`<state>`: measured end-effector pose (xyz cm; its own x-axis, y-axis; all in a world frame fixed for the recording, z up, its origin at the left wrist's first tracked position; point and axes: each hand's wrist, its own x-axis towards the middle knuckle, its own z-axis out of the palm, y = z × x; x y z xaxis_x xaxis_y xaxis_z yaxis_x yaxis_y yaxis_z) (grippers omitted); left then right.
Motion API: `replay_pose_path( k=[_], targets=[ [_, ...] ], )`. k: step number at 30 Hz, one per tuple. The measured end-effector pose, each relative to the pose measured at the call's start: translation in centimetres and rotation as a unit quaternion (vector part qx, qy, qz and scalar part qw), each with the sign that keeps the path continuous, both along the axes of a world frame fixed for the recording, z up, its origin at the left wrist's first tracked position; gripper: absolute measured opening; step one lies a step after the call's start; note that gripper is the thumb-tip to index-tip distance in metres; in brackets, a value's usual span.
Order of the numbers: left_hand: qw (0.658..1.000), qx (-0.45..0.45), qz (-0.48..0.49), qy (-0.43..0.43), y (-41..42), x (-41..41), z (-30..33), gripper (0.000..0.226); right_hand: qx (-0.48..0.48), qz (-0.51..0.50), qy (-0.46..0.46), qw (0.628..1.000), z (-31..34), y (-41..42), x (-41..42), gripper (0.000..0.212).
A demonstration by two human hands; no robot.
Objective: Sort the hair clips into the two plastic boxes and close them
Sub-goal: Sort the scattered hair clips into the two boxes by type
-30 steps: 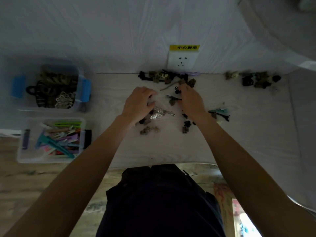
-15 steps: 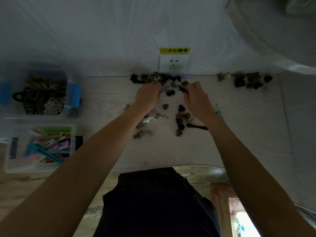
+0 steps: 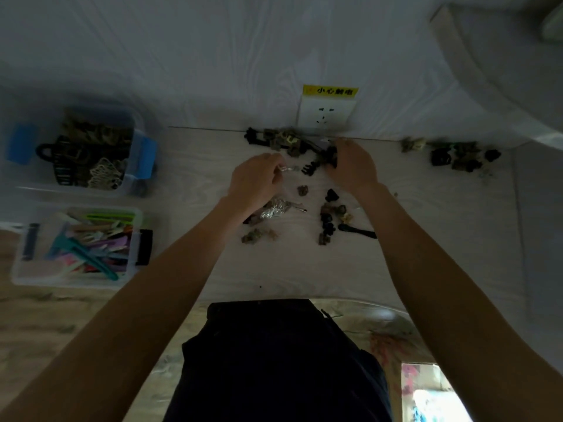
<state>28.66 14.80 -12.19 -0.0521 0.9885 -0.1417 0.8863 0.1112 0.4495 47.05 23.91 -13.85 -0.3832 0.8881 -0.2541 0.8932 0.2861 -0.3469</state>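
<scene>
Several dark and brownish hair clips lie scattered on the pale table, with a row of them along the wall. My left hand is pinched on a small clear clip. Over at the row by the wall, my right hand closes on a dark clip. A silvery clip lies below my left hand. At the left stand two open plastic boxes: the far one holds dark and patterned clips, the near one holds colourful flat clips.
Another cluster of dark clips lies at the far right by the wall. A wall socket with a yellow label sits above the table's back edge. The far box has blue latches; the near box has black latches.
Both hands have moved away from me toward the row at the wall. My left hand has picked up a small clear clip; my right hand has reached the dark clips.
</scene>
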Motion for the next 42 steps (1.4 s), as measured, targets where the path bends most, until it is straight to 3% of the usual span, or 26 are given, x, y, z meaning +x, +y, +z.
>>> replay_pose_path(
  k=[3,7,12,15,19,25,28,32,36,42],
  targets=[
    [0.999,0.036,-0.004,-0.010,0.5,0.7,0.3,0.022,-0.024,0.023,-0.017,0.999,0.0,-1.4,0.8,0.044],
    [0.999,0.034,-0.013,-0.026,1.6,1.6,0.7,0.018,0.011,0.037,-0.012,0.999,-0.2,-3.4,2.2,0.027],
    [0.996,0.039,-0.074,-0.013,4.2,2.5,0.2,0.022,0.033,-0.002,0.044,0.999,0.5,-3.6,3.3,0.045],
    [0.992,0.057,-0.105,0.049,5.5,3.1,-0.2,0.036,0.055,-0.001,0.024,0.998,0.9,-3.4,3.4,0.039],
    [0.979,0.017,-0.131,0.155,6.6,4.1,-0.7,0.041,0.050,0.008,-0.010,0.999,0.6,-3.2,3.1,0.030],
    [0.979,-0.007,-0.093,0.184,6.7,4.7,-0.8,0.029,0.030,0.044,-0.050,0.997,1.1,-3.3,3.3,0.022],
    [0.986,0.014,-0.100,0.135,5.8,3.9,-1.1,0.028,0.005,0.036,-0.015,0.999,1.8,-3.5,3.6,0.018],
    [0.993,0.114,-0.030,0.027,4.2,2.5,-0.8,0.025,0.034,-0.046,0.084,0.995,3.6,-1.5,3.1,0.020],
    [0.992,0.126,-0.003,-0.025,2.5,0.9,0.5,0.022,0.060,-0.013,-0.008,0.998,2.6,1.5,1.7,0.022],
    [0.992,0.122,0.002,0.032,-1.5,-1.2,1.5,0.027,0.027,0.034,-0.093,0.995,-0.1,0.6,1.1,0.037]
  ],
)
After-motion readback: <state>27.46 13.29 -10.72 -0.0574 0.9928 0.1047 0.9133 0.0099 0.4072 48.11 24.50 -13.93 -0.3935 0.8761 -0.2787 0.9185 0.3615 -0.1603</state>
